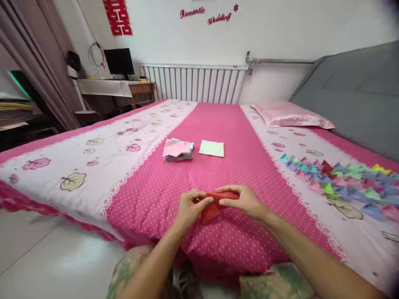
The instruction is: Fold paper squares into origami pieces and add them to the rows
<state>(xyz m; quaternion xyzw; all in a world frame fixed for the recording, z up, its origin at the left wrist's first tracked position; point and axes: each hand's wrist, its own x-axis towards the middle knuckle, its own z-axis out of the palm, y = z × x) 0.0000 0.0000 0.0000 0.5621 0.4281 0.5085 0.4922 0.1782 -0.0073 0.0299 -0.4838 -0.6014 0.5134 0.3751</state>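
At the top of the frame I see a white wall [289, 29], with red letters [220, 18] reading "Romantic Wedding" and, at upper left, a red sign [117, 17]. Below the letters stands a pale radiator [193, 83]. A mauve curtain [34, 54] hangs at far left, near a desk [141, 89] with a black monitor [119, 62]. Before me, the pink and white bed [218, 118] fills the middle; at right are a pillow [291, 114] and a grey headboard [352, 91]. At lower left, the pale floor [59, 253] reflects soft light.
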